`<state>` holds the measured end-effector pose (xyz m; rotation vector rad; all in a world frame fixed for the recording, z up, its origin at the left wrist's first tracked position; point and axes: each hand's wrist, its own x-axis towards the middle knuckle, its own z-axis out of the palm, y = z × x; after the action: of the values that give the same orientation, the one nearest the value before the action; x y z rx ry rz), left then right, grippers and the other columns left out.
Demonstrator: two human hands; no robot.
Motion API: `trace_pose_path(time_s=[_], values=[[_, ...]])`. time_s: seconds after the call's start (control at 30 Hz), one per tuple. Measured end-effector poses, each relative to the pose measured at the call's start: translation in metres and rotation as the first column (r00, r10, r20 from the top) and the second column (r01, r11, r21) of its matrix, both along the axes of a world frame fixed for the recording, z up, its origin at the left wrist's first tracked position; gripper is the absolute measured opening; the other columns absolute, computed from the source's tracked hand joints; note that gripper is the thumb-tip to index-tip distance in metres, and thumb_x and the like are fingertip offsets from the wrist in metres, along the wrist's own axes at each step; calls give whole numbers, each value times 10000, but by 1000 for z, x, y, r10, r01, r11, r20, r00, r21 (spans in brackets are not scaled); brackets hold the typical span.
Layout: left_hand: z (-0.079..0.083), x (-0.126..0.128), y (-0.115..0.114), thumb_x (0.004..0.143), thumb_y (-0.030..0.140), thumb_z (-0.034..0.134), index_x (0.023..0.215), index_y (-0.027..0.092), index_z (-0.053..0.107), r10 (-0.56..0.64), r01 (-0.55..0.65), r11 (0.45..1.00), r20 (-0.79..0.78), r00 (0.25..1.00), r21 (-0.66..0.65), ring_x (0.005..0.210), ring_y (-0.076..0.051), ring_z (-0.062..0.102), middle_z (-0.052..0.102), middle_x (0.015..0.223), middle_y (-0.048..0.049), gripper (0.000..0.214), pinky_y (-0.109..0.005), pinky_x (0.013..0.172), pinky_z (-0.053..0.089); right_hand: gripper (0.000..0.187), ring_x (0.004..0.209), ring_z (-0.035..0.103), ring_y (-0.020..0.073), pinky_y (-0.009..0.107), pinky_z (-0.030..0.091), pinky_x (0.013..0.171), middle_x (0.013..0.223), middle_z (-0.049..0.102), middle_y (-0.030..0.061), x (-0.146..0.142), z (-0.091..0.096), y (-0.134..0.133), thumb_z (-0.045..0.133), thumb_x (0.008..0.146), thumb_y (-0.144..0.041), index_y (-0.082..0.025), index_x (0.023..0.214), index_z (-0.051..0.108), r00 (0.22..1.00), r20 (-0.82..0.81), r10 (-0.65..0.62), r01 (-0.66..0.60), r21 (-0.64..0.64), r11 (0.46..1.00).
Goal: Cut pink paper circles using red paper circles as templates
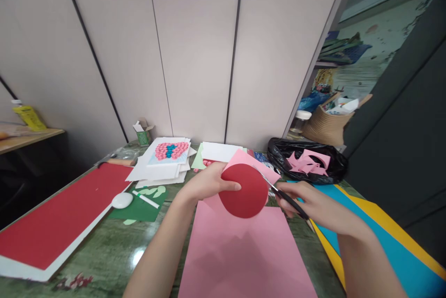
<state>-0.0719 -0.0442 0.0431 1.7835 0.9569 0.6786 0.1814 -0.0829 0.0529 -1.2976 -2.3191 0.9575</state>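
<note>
My left hand is closed on a red paper circle, its thumb lying across the front. Behind the circle is a piece of pink paper, held along with it. My right hand grips black-handled scissors, whose blades point up and left at the pink paper along the circle's upper right edge. How far the blades are apart I cannot make out. Below both hands lies a large pink sheet on the green table.
A black plastic bag with pink scraps stands at the back right. Blue sheets and yellow sheets lie on the right. On the left are a red sheet, a white spoon, green paper and stacked white paper.
</note>
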Motion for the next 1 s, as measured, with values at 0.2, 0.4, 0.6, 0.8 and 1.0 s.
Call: trace_pose_path(time_s=[0.2, 0.4, 0.6, 0.8, 1.0], values=[[-1, -2, 0, 687, 318, 604, 882, 186, 588, -3, 3, 1000, -13, 1000, -9, 814, -215, 597, 649, 905, -51, 236, -303, 664, 432, 271, 559, 430, 119, 235, 326, 541, 589, 462, -19, 0, 1, -2, 409, 864, -303, -183, 621, 400, 1000, 14, -6, 6, 9, 1000], [0, -1, 0, 675, 308, 604, 856, 183, 593, -1, 1, 1000, -28, 1000, -17, 805, -214, 595, 653, 900, -55, 220, -298, 654, 427, 238, 565, 430, 119, 236, 328, 549, 588, 468, -23, 0, 4, -2, 429, 840, -265, -186, 618, 398, 1000, 14, -2, 2, 4, 1000], [2, -1, 0, 682, 294, 586, 823, 182, 597, -20, 20, 1000, -31, 999, -18, 785, -205, 591, 655, 864, -42, 180, -289, 649, 419, 215, 572, 430, 124, 240, 327, 549, 587, 469, -21, 1, 4, -2, 423, 830, -241, -188, 622, 403, 999, 36, 9, -9, -4, 1000], [3, -1, -1, 688, 285, 582, 813, 185, 592, -37, 37, 999, -21, 999, -9, 780, -196, 585, 648, 853, -31, 160, -277, 642, 418, 210, 564, 404, 119, 240, 314, 541, 591, 468, -25, 2, 5, -2, 419, 827, -227, -189, 621, 401, 999, 44, 13, -14, 11, 1000], [2, -1, -1, 674, 294, 589, 838, 178, 593, 1, -1, 1000, -34, 999, -21, 790, -204, 590, 653, 875, -46, 201, -284, 649, 422, 219, 572, 411, 120, 240, 305, 539, 591, 459, -27, 1, 3, -1, 413, 834, -227, -190, 620, 388, 999, 41, 13, -13, 1, 1000]])
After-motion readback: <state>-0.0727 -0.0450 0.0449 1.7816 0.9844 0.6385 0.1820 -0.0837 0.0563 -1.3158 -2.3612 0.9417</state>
